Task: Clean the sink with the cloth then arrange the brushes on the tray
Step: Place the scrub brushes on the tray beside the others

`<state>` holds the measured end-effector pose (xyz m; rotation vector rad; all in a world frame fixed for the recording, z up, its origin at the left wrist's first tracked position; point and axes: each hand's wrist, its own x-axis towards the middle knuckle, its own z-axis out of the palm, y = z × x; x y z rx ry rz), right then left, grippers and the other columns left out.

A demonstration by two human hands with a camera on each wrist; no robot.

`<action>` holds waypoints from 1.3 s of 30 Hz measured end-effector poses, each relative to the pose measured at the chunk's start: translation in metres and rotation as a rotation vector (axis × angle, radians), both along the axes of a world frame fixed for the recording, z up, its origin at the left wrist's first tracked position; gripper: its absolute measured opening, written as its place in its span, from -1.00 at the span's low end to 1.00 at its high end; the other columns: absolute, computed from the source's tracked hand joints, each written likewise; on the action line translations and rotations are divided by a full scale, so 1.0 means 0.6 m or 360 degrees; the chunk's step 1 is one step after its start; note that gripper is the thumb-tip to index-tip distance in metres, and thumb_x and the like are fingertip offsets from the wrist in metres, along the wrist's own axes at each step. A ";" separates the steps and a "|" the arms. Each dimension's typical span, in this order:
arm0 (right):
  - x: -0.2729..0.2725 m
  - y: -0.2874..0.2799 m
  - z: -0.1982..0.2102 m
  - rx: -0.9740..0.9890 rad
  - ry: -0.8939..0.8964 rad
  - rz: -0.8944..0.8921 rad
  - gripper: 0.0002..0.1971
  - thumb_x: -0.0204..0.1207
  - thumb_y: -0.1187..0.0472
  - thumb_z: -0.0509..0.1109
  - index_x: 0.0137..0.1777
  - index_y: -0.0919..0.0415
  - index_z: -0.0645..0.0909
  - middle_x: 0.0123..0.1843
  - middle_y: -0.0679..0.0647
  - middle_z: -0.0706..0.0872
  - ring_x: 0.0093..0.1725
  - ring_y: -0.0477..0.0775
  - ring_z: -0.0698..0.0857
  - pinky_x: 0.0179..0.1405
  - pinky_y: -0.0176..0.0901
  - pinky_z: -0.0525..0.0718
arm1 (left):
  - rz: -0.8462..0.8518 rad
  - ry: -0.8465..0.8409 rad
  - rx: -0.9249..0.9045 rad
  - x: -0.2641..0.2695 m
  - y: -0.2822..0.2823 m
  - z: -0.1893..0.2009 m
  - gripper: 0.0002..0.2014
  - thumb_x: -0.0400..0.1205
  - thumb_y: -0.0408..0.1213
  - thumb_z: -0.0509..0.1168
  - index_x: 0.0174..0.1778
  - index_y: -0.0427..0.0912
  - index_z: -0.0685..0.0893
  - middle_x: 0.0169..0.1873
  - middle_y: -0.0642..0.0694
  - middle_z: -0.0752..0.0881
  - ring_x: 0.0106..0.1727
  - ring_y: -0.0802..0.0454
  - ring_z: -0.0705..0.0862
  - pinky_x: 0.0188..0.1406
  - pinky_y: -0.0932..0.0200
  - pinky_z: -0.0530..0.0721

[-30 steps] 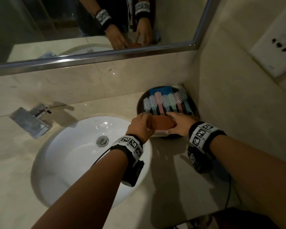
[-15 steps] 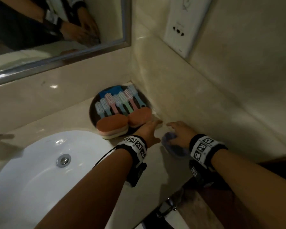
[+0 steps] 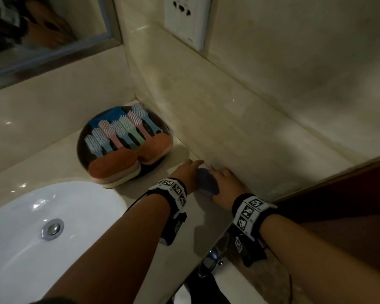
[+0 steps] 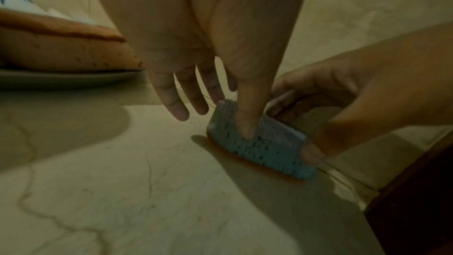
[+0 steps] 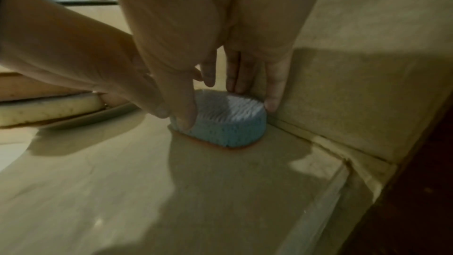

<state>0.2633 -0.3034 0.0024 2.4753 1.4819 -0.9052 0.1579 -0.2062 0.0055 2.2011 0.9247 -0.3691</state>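
Item: blue brush (image 3: 207, 181), bristles up, orange base on the stone counter (image 3: 140, 227), lower centre of the head frame, close beside the side wall (image 3: 228, 119).

Left hand (image 3: 188, 174): thumb (image 4: 246, 111) pressed into the bristles on the near side of the brush; the other fingers (image 4: 171, 98) straight and spread apart, pointing down at the counter past the brush's far end.

Right hand (image 3: 225, 183): thumb and fingers curled round the brush, clamped on its two long sides; little finger (image 5: 273, 92) lies against the wall.

Tray (image 3: 82, 148): dark, round, in the counter corner, centre-left of the head frame. On it:
- row of small handled brushes (image 3: 119, 132), bristles up, handles blue, pink and green, side by side;
- blue cloth (image 3: 109, 116) behind them at the tray's far edge;
- two orange-topped pads (image 3: 114, 164) at the near edge, lying across the brush handles, the left one overhanging the rim.

Sink (image 3: 26, 233): white, oval, lower left of the head frame, metal drain (image 3: 52, 228) at its middle.

Mirror (image 3: 42, 25): upper left, metal frame.

Wall socket (image 3: 185, 18): white, top centre.
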 end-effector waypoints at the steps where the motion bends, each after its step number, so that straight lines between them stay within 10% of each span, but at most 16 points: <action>1: -0.002 -0.001 -0.002 0.0004 -0.0013 0.0000 -0.21 0.36 0.15 0.46 0.57 0.01 0.18 0.51 0.12 0.29 0.50 0.27 0.35 0.52 0.10 0.37 | -0.0001 0.0029 0.0002 -0.003 -0.001 -0.004 -0.24 0.54 -0.31 0.39 0.62 -0.07 0.16 0.47 -0.22 0.30 0.43 -0.20 0.45 0.41 0.06 0.41; 9: -0.026 0.026 0.014 0.0024 -0.0007 0.0074 -0.48 0.35 0.13 0.42 0.33 0.05 0.41 0.31 0.17 0.48 0.30 0.30 0.53 0.27 0.06 0.58 | 0.0057 0.0000 0.0028 -0.053 0.008 0.000 -0.40 0.50 -0.30 0.43 0.46 -0.16 0.41 0.37 -0.19 0.40 0.34 -0.17 0.51 0.35 0.07 0.49; 17: -0.064 0.155 0.101 0.0163 -0.0126 0.0342 -0.38 0.41 0.03 0.43 0.46 -0.04 0.31 0.43 0.11 0.34 0.38 0.27 0.39 0.38 0.22 0.48 | 0.0401 -0.0164 0.0270 -0.115 0.080 0.064 -0.27 0.47 -0.25 0.45 0.55 -0.14 0.31 0.55 -0.17 0.26 0.56 -0.13 0.29 0.55 0.02 0.31; 22: -0.078 0.219 0.138 0.0298 -0.0011 0.0353 -0.37 0.47 0.16 0.36 0.54 -0.10 0.26 0.52 0.11 0.22 0.45 0.26 0.33 0.47 0.14 0.39 | 0.0607 -0.0176 0.0374 -0.139 0.118 0.098 -0.42 0.51 -0.07 0.36 0.44 -0.13 0.41 0.31 -0.15 0.49 0.31 -0.12 0.50 0.34 0.11 0.45; 39: -0.073 0.307 0.041 0.0244 0.0088 0.0572 -0.35 0.49 0.18 0.39 0.57 0.08 0.26 0.59 0.16 0.24 0.54 0.21 0.33 0.58 0.03 0.27 | 0.0747 0.0022 0.0374 -0.163 0.142 0.064 -0.36 0.54 -0.02 0.36 0.52 -0.01 0.31 0.40 -0.12 0.43 0.39 -0.15 0.48 0.36 -0.13 0.46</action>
